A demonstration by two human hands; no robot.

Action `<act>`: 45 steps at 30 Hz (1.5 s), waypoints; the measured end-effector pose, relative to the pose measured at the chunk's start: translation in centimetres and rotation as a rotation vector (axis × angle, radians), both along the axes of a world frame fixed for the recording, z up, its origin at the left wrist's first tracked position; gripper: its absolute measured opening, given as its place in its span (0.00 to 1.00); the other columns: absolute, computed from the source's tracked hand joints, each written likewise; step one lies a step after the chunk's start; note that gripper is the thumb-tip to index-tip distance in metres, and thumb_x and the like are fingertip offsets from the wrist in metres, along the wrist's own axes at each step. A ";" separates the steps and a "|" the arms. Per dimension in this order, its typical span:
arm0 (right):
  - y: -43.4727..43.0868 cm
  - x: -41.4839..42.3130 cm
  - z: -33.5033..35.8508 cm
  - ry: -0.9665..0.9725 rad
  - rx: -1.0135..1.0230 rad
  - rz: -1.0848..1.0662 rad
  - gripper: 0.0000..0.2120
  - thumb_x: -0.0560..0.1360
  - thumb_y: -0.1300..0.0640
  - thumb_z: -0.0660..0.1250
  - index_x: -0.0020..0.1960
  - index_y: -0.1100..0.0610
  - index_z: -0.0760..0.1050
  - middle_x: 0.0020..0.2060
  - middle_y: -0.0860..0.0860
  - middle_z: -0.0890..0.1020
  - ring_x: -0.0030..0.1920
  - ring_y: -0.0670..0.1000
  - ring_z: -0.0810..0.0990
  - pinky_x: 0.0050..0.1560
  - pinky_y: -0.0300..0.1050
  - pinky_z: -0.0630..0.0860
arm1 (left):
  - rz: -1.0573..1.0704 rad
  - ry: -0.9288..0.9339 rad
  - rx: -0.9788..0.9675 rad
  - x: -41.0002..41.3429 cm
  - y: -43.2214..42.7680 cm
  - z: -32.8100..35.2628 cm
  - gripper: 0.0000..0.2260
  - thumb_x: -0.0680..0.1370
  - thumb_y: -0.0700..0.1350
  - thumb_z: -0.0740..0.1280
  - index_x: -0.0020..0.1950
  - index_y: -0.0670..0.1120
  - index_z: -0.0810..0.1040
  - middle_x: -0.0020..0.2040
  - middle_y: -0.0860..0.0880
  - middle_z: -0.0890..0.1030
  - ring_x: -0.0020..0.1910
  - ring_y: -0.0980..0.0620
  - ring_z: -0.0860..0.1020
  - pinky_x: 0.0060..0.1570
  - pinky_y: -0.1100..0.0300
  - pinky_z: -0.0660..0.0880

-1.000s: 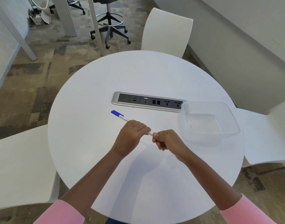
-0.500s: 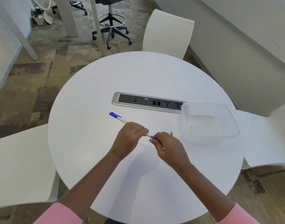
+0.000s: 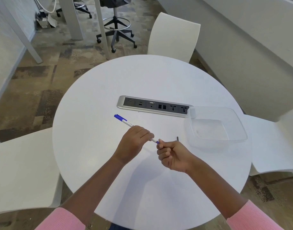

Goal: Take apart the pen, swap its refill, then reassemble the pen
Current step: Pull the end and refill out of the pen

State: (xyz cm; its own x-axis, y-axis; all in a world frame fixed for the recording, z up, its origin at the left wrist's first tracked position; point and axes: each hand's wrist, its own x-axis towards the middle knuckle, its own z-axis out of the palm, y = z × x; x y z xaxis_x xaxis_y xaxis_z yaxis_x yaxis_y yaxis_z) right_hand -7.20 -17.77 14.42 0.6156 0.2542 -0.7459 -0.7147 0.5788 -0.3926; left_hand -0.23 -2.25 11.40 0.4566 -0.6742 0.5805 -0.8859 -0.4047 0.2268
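The pen is held above the round white table, its long axis running diagonally from upper left to lower right; the blue cap end points up and left toward the far left of the table, and the small blue tip end points down and right toward the right hand. There is tiny print on the white barrel near the cap, too small to read; the socket strip set into the table carries no legible writing.

The left hand is closed around the middle of the barrel, fingers curled over it, so the barrel is hidden between the cap section and the short white stretch by the tip; the right hand is curled into a loose fist, its thumb and forefinger pinched on the blue tip end. A small dark pin-like piece lies on the table between the right hand and the clear plastic container, just beside the container's near left corner; what it is cannot be told.

Compared with 0.5 s ago, the right hand has turned so that its knuckles face up more and its fingers are tucked tighter; the pen's slant and the left hand's grip are much the same; 1 s ago the dark piece was not in sight on the table.
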 end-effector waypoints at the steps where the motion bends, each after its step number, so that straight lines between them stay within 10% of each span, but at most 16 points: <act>1: 0.0 -0.1 -0.1 0.023 0.073 -0.011 0.21 0.78 0.54 0.55 0.28 0.58 0.71 0.16 0.46 0.65 0.17 0.43 0.66 0.15 0.30 0.62 | -0.005 -0.005 0.008 0.0 0.0 0.0 0.09 0.74 0.36 0.63 0.38 0.41 0.82 0.34 0.47 0.82 0.32 0.46 0.79 0.37 0.58 0.76; 16: 1.8 -1.3 -1.0 -0.737 -1.627 0.321 0.08 0.77 0.56 0.61 0.43 0.59 0.75 0.38 0.54 0.79 0.38 0.51 0.71 0.39 0.44 0.66 | 0.018 0.054 0.006 0.0 0.2 -0.2 0.07 0.65 0.30 0.75 0.38 0.40 0.82 0.34 0.46 0.83 0.32 0.46 0.80 0.37 0.58 0.77; 25: 0.9 -0.3 -0.1 -0.368 -0.922 0.114 0.18 0.75 0.60 0.63 0.27 0.56 0.74 0.18 0.46 0.70 0.24 0.47 0.68 0.28 0.36 0.66 | 0.002 0.033 0.002 -0.2 -0.1 -0.3 0.07 0.66 0.29 0.73 0.38 0.40 0.82 0.33 0.46 0.82 0.31 0.46 0.79 0.35 0.57 0.77; 31: 0.0 -0.4 -0.3 0.033 -0.072 -0.073 0.22 0.77 0.58 0.54 0.26 0.58 0.70 0.17 0.46 0.65 0.18 0.44 0.65 0.17 0.33 0.62 | 0.014 0.033 -0.001 0.2 -0.2 -0.2 0.06 0.66 0.31 0.74 0.38 0.40 0.83 0.33 0.46 0.82 0.32 0.45 0.79 0.37 0.58 0.77; 39: 0.2 -0.7 -0.9 -0.193 -0.565 0.122 0.22 0.78 0.45 0.53 0.40 0.57 0.78 0.23 0.48 0.75 0.26 0.46 0.74 0.28 0.35 0.71 | 0.020 0.055 0.023 0.2 0.2 -0.7 0.07 0.64 0.32 0.76 0.38 0.40 0.83 0.34 0.46 0.83 0.32 0.45 0.80 0.37 0.58 0.78; 45: 0.7 -1.3 -1.5 -0.501 -1.155 0.177 0.04 0.72 0.54 0.68 0.44 0.50 0.73 0.30 0.46 0.75 0.28 0.40 0.73 0.30 0.27 0.69 | 0.032 0.085 0.010 0.2 0.3 -1.0 0.07 0.63 0.32 0.77 0.38 0.40 0.83 0.34 0.45 0.83 0.32 0.45 0.80 0.37 0.57 0.78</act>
State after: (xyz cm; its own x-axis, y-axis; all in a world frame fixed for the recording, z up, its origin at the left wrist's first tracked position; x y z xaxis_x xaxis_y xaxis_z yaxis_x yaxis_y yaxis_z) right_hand -8.51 -17.02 12.89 0.9177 -0.2782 -0.2836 -0.3744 -0.3668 -0.8516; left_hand -0.06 -1.95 10.38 0.5250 -0.6643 0.5321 -0.8504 -0.4350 0.2959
